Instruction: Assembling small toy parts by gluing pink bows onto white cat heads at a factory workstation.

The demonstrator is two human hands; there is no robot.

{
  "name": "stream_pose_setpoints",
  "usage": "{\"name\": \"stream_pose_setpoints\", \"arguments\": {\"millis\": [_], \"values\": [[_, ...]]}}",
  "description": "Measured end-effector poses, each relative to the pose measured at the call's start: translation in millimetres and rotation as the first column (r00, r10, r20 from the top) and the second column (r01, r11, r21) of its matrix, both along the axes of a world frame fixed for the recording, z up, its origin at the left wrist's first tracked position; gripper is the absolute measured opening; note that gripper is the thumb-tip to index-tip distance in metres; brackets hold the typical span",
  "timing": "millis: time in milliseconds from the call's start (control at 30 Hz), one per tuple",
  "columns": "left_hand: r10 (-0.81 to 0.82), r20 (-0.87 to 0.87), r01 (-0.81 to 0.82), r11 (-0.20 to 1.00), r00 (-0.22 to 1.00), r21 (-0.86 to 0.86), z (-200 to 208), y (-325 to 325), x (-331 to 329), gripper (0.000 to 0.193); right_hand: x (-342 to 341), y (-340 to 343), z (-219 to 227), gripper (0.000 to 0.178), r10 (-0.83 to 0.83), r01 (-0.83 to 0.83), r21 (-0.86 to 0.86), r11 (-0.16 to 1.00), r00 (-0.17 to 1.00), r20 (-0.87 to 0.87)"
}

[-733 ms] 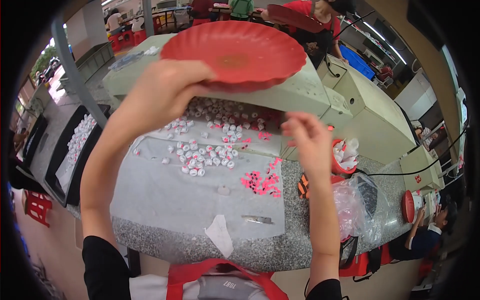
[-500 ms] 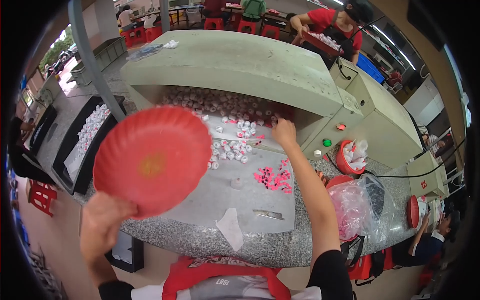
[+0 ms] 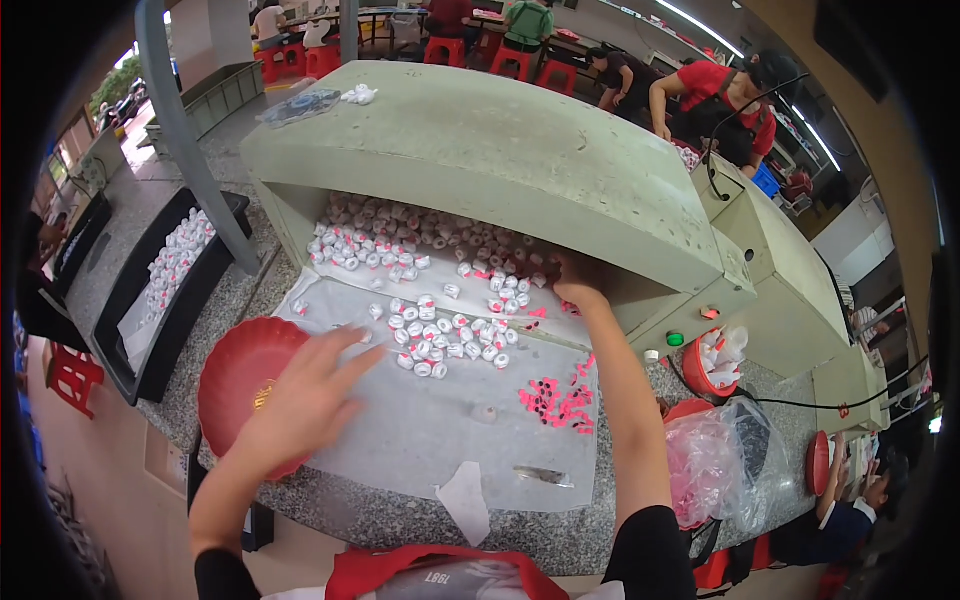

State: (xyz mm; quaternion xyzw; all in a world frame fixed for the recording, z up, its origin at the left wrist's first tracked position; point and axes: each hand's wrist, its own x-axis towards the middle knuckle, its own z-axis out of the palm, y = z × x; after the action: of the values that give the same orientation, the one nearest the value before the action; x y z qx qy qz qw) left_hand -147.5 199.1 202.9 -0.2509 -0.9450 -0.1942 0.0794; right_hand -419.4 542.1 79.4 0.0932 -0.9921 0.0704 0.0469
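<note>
A round red plastic plate (image 3: 235, 380) lies at the left edge of the grey work mat (image 3: 440, 430). My left hand (image 3: 300, 405) hovers just over its right side, fingers spread, holding nothing. My right hand (image 3: 578, 283) reaches under the pale green machine hood (image 3: 500, 150), its fingers among the small white caps (image 3: 440, 345); whether it grips any is hidden. More white caps are heaped deeper inside the hood. A cluster of small pink pieces (image 3: 560, 400) lies on the mat right of centre.
A black tray (image 3: 165, 290) with white parts stands at the left beside a grey post (image 3: 190, 140). A red bowl (image 3: 715, 365) and a plastic bag (image 3: 720, 465) sit at the right. Other people work at tables behind the machine.
The red plate came down from above the machine to the mat's left edge and my left hand let it go. My right hand moved forward under the hood.
</note>
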Motion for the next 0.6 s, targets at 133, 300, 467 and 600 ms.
{"name": "stream_pose_setpoints", "arguments": {"millis": [133, 300, 467, 600], "values": [[-0.175, -0.216, 0.208, 0.969, 0.961, 0.137, -74, 64, -152, 0.042, -16, -54, -12, 0.04, 0.005, -0.023, -0.122, 0.992, 0.988, -0.152], [-0.18, -0.18, 0.175, 0.983, 0.967, -0.048, -153, 144, -209, 0.045, -14, -24, -22, 0.034, 0.041, -0.135, -0.168, 0.977, 0.88, -0.474], [-0.137, -0.333, 0.187, 0.974, 0.933, 0.125, -150, 116, -208, 0.018, -5, -38, 9, 0.031, -0.037, -0.051, -0.296, 0.954, 0.959, -0.282], [-0.11, -0.338, 0.115, 0.993, 0.935, -0.007, -160, 73, -212, 0.016, -25, -36, -32, 0.032, -0.023, -0.057, -0.178, 0.982, 0.906, -0.422]]}}
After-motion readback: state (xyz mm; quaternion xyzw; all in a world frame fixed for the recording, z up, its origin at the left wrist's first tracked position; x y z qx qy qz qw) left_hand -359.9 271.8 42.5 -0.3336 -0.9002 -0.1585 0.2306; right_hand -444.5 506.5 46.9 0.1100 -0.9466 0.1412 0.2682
